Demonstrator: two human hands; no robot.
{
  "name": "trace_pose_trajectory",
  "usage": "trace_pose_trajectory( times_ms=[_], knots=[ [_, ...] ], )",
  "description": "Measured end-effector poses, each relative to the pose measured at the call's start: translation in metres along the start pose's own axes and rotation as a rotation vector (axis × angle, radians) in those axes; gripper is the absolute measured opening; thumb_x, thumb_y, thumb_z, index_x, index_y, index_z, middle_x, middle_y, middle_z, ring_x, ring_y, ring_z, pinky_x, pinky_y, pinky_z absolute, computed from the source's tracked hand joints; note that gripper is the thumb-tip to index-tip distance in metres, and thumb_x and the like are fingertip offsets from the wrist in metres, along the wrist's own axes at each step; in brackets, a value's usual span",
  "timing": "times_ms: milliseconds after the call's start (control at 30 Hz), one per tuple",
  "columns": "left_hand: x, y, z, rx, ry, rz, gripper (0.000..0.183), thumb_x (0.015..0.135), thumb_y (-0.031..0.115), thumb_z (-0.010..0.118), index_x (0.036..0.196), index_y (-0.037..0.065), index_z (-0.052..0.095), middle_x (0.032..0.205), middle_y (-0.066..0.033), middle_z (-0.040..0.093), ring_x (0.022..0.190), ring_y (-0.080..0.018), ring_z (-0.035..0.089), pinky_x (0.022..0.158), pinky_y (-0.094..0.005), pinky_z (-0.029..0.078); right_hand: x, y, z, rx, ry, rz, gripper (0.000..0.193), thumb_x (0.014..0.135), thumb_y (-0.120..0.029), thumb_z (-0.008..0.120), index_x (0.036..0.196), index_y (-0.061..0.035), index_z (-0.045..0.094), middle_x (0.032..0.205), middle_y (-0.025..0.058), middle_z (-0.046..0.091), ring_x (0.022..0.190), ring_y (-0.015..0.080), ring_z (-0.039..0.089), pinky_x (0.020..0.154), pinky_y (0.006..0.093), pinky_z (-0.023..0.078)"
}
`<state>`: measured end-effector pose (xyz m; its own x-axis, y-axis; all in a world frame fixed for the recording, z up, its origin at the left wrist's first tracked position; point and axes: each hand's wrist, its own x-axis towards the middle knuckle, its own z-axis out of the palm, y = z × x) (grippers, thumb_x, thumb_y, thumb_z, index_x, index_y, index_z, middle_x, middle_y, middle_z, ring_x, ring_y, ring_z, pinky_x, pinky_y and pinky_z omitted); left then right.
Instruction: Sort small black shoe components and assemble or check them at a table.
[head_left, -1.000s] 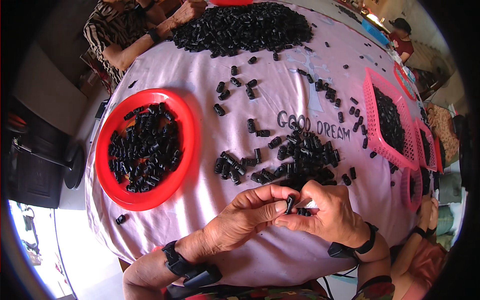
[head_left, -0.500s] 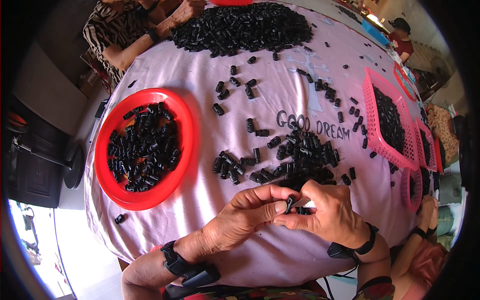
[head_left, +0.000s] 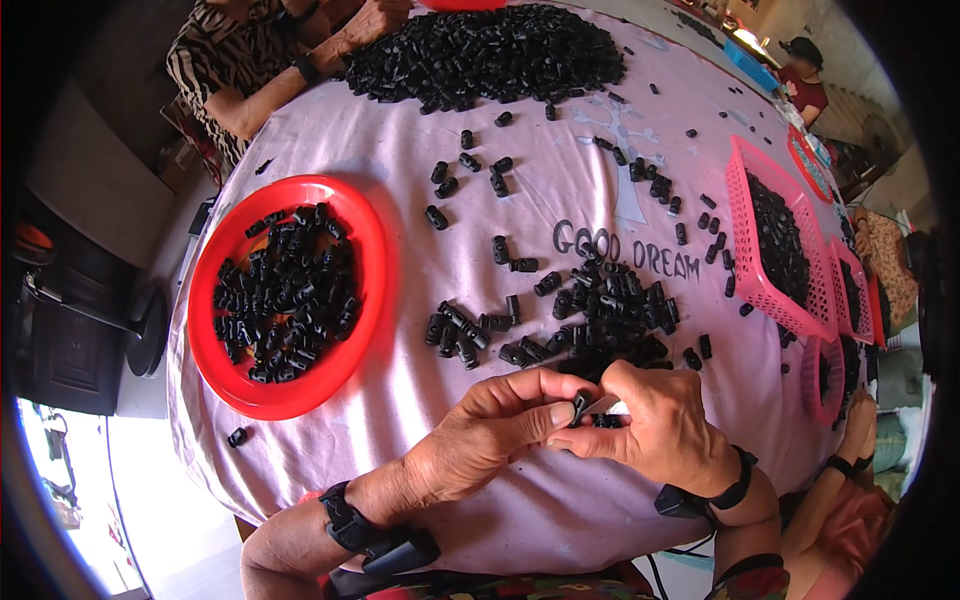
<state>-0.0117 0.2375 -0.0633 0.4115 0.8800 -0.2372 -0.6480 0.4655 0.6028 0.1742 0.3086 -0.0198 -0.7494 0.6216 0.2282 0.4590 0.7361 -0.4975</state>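
Bench (head_left: 420, 290) draped in creased pink cloth (head_left: 600, 520), spanning most of the view, with outlines curved by the fisheye lens and dark lettering (head_left: 563, 240) across the fabric near the middle. Upper left: co-worker (head_left: 205, 75) in a striped top, one forearm alongside the large heap (head_left: 490, 60) of black pieces at the far side. Left: red plate (head_left: 372, 300), round and shallow, loaded with short black pieces. Right: pink basket (head_left: 785, 312), rectangular and openwork, filled with small dark parts.

Front centre: left hand (head_left: 500, 425), drawn narrow, with thumb and forefinger pinching a held piece. Facing it, close by: right hand (head_left: 660, 425), fingers curled and closed about a pale object. Just beyond both: near pile (head_left: 615, 310) of black pieces, jumbled, with some at odd angles along its left side. On the wrists: black straps (head_left: 350, 520), one to each.

Smallest items: loose pieces (head_left: 500, 185) scattered between near pile and large heap; single piece (head_left: 237, 437) lying apart, just below the red plate; held piece (head_left: 581, 403), black and short, tilted at the left fingertips; small black parts (head_left: 607, 421) showing beneath the right forefinger; pale object (head_left: 602, 405), thin, mostly hidden, its kind impossible to tell.
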Motion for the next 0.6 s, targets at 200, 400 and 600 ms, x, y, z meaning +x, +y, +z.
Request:
trace_pose_trajectory(
  times_ms=[200, 400, 600],
  knots=[
    [-0.0001, -0.0003, 0.0004, -0.003, -0.003, 0.015, 0.025, 0.094, 0.008, 0.055, 0.119, 0.003, 0.057, 0.117, -0.0096, 0.061, 0.111, -0.0166, 0.056, 0.097, -0.0309, 0.044, 0.0, 0.0014, 0.0007, -0.014, 0.001, -0.035, 0.046, 0.072, -0.046, 0.077, 0.069, -0.0075, 0.051, 0.058, 0.0061, 0.057, 0.048, 0.0204, 0.06, 0.042, 0.0318, 0.045],
    [0.0003, -0.0017, -0.001, -0.004, -0.007, 0.01, 0.027, 0.095, 0.008, 0.054, 0.121, 0.003, 0.056, 0.114, -0.0054, 0.061, 0.104, -0.0105, 0.056, 0.094, -0.0255, 0.045, -0.0013, 0.0036, 0.0014, -0.038, 0.008, -0.052, 0.047, 0.073, -0.047, 0.076, 0.067, -0.0079, 0.05, 0.056, 0.0066, 0.055, 0.047, 0.0202, 0.058, 0.041, 0.0316, 0.044],
    [0.0004, -0.0016, -0.0004, 0.016, -0.008, 0.02, 0.026, 0.095, 0.008, 0.054, 0.121, 0.003, 0.056, 0.113, -0.0051, 0.061, 0.104, -0.0099, 0.056, 0.094, -0.0249, 0.045, 0.0001, 0.0022, 0.0005, -0.033, 0.013, -0.065, 0.046, 0.073, -0.045, 0.076, 0.068, -0.0077, 0.05, 0.055, 0.0062, 0.055, 0.046, 0.0199, 0.058, 0.042, 0.0316, 0.044]
  ],
)
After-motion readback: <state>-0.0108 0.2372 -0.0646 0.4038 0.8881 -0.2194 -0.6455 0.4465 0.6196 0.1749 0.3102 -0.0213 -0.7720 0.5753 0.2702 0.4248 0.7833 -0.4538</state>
